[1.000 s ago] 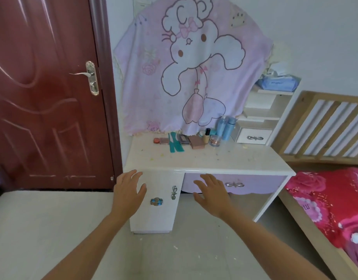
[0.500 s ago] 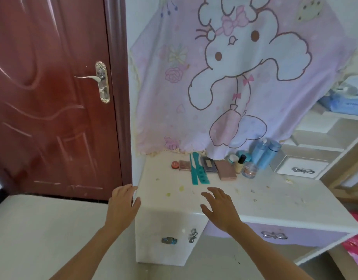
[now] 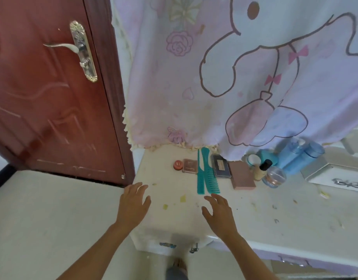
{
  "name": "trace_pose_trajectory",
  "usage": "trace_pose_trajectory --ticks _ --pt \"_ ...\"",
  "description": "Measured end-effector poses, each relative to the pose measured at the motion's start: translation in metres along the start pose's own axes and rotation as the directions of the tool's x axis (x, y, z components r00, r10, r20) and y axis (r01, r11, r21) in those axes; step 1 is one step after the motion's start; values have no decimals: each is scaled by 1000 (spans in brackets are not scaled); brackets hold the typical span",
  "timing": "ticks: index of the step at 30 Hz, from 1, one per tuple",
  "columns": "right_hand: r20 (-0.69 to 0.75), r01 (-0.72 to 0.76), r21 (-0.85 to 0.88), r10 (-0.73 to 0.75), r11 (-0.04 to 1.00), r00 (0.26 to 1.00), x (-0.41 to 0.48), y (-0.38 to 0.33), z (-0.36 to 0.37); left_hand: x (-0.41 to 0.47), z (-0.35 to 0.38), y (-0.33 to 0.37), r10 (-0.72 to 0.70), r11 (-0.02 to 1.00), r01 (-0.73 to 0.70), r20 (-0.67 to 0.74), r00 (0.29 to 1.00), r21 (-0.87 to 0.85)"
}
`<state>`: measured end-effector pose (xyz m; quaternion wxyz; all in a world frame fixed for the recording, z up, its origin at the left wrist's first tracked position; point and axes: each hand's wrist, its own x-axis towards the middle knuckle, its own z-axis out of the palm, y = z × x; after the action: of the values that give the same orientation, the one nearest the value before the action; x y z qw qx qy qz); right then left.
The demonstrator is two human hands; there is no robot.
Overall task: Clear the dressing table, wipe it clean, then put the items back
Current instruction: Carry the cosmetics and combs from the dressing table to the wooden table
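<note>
The white dressing table (image 3: pixel 254 217) is speckled with crumbs and scraps. Along its back lie a round orange tin (image 3: pixel 178 165), a small brown compact (image 3: pixel 190 165), two teal combs (image 3: pixel 206 174), a dark palette (image 3: pixel 221 166), a pink box (image 3: pixel 242 178), a dark-capped foundation bottle (image 3: pixel 262 170), a clear jar (image 3: pixel 274 176) and two blue bottles (image 3: pixel 299 156). My left hand (image 3: pixel 133 205) hovers open over the table's left front corner. My right hand (image 3: pixel 220 213) hovers open just in front of the combs. Neither hand holds anything.
A pink cartoon cloth (image 3: pixel 234 77) hangs over the mirror down to the tabletop. A dark red door (image 3: pixel 42 98) stands to the left. A small white drawer unit (image 3: pixel 335 176) sits at the table's right. Two drawer handles show below the front edge.
The view has come much closer to the table. Both hands have moved forward from in front of the drawers to over the tabletop, still open.
</note>
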<state>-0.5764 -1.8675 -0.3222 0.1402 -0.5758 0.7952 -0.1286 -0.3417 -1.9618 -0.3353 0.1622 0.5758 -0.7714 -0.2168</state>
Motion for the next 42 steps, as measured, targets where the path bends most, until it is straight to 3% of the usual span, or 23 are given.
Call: trace_pose_trajectory --ticks 6,11,15,25,29,33,39,42 --pt "43 93 66 -96 993 994 66 16 8 35 20 23 -145 989 144 -62 987 -18" --pt "42 232 28 -233 972 972 102 19 25 42 38 37 -233 972 232 -15 972 -29" --pt "105 320 -99 -310 942 945 129 8 26 48 42 31 -219 974 217 15 976 60" --pt "408 359 -232 -244 904 880 202 -6 19 86 34 20 -30 979 32 -9 999 201" --pt "345 401 -225 -312 888 885 200 -1 20 101 36 25 -1 974 -22 100 995 227" --pt "243 380 -173 -334 909 911 188 1 11 128 45 48 13 991 -41 217 976 124" --pt "72 299 -129 -292 946 954 165 18 -16 166 63 70 137 946 -223 333 933 236" --pt "-38 301 -166 -311 939 950 155 31 -25 170 72 68 203 948 -275 361 910 159"
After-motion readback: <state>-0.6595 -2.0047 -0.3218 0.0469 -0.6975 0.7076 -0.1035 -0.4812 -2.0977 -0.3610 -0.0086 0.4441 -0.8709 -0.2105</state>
